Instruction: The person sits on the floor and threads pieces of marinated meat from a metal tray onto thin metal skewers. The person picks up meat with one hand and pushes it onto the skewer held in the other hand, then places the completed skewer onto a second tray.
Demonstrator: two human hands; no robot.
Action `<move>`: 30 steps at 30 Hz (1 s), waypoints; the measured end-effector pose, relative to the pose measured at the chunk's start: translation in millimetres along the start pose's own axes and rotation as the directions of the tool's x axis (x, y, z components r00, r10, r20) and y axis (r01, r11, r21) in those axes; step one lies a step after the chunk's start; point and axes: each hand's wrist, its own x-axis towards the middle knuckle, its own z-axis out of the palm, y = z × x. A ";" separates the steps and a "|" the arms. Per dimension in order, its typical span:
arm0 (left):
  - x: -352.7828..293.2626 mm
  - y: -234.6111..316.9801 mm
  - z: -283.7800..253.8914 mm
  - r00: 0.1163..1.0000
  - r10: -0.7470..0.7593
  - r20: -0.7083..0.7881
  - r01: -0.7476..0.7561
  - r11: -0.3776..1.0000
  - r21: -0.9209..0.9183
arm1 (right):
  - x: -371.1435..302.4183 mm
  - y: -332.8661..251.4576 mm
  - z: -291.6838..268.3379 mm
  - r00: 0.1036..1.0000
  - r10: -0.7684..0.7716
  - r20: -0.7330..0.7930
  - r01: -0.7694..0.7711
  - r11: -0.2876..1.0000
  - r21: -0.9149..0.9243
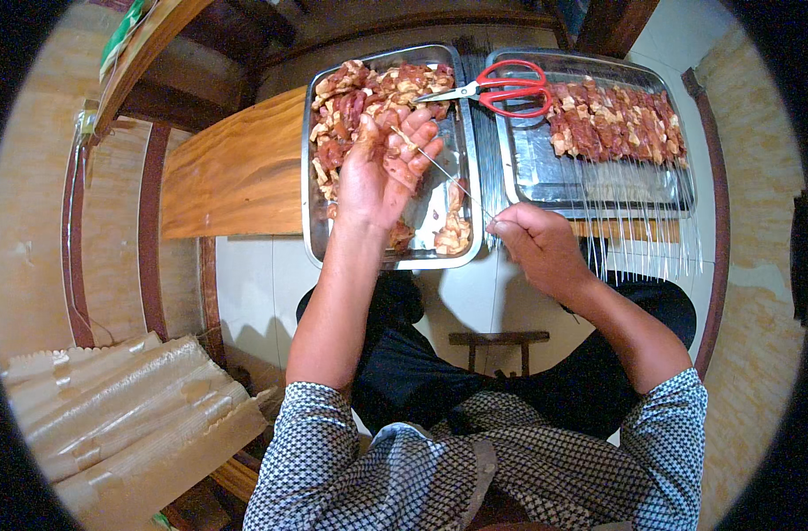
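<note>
Tabletop: wood-grained plank (235, 168), carrying two metal trays.
Left tray: deep, rectangular (471, 186); at mid-tabletop, overhanging the near edge.
Right tray: metal, likewise rectangular (545, 181); toward the tabletop's right end.
Loose meat: marinated heap (337, 106), red and pale pieces, mostly in the left tray's far half; a few pieces by its near rim.
Loaded skewers: packed row (616, 119) in the right tray; bare ends project past the tabletop's near edge.
Left hand: palm up over the left tray (386, 173); fingers spread and loosely curled, cradling one piece without clenching.
Right hand: near the tabletop's near edge, between the trays (537, 243); fingers pinched on a skewer's end.
Scissors: one pair, red handles (471, 89); spanning the gap between trays, toward the tabletop's far edge.
Thin skewer: one (457, 184); slanting from the right fingers to the left, above the left tray.
Meat piece: one, pale and small (405, 139); at the skewer's tip, on the left fingers.
Step in hand: apparently threading this piece.
Next move: appears to call for steadying the piece with the left fingers while the right ones push the skewer through.
</note>
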 end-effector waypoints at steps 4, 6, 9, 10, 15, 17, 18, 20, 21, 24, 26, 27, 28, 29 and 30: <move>0.4 3.5 -2.5 0.998 0.034 -0.061 -0.032 0.999 0.029 | -2.4 0.0 0.6 0.997 0.078 0.026 -0.078 0.997 0.005; -0.8 3.8 -0.9 0.987 0.064 -0.144 -0.052 0.995 0.085 | -2.9 -3.5 0.3 0.996 0.091 0.025 -0.091 0.996 0.006; 0.7 4.4 -7.0 0.987 0.062 -0.148 -0.049 0.994 0.096 | -3.1 3.1 4.3 0.999 0.037 -0.011 -0.037 0.999 -0.021; 0.6 4.6 -7.4 0.989 0.066 -0.134 -0.053 0.994 0.098 | -3.2 5.8 5.4 1.000 0.007 -0.029 -0.008 0.999 -0.036; -1.4 3.5 -4.8 0.990 0.090 -0.107 -0.078 0.991 0.109 | -5.7 6.6 10.8 0.998 0.048 -0.041 -0.050 0.997 -0.063; -1.0 1.0 -3.2 0.987 0.104 -0.119 -0.092 0.990 0.103 | -7.4 9.7 14.2 0.998 0.038 -0.059 -0.043 0.997 -0.070; -0.6 0.2 -3.0 0.986 0.112 -0.126 -0.100 0.990 0.099 | -8.2 10.2 16.4 0.997 0.036 -0.072 -0.041 0.996 -0.078; 0.4 -1.9 -4.4 0.987 0.122 -0.104 -0.113 0.990 0.086 | -8.4 9.5 18.7 0.996 0.040 -0.085 -0.047 0.996 -0.080; 0.7 -2.9 -5.1 0.987 0.127 -0.094 -0.119 0.990 0.079 | -8.4 9.1 19.4 0.995 0.048 -0.083 -0.054 0.996 -0.074; 1.4 -3.0 -5.9 0.989 0.123 -0.080 -0.117 0.990 0.081 | -8.3 9.4 19.3 0.996 0.053 -0.074 -0.056 0.997 -0.047; 1.6 -2.3 -7.6 0.993 0.112 -0.033 -0.108 0.990 0.093 | -7.3 10.6 18.9 0.997 0.034 -0.069 -0.037 0.999 -0.038; 1.2 -1.3 -6.0 0.995 0.104 -0.010 -0.103 0.990 0.098 | -6.6 11.8 18.4 0.997 0.020 -0.069 -0.022 0.999 -0.040; 0.2 0.9 -4.1 0.995 0.091 -0.038 -0.084 0.985 0.147 | -5.9 12.7 17.7 0.998 0.005 -0.068 -0.008 0.999 -0.042; -1.7 4.2 -1.3 0.995 0.079 -0.067 -0.065 0.979 0.196 | -5.4 11.9 16.0 0.997 0.021 -0.070 -0.024 0.999 -0.039; -3.4 6.2 0.7 0.993 0.069 -0.097 -0.044 0.969 0.243 | -5.1 10.3 14.0 0.997 0.038 -0.072 -0.040 0.998 -0.037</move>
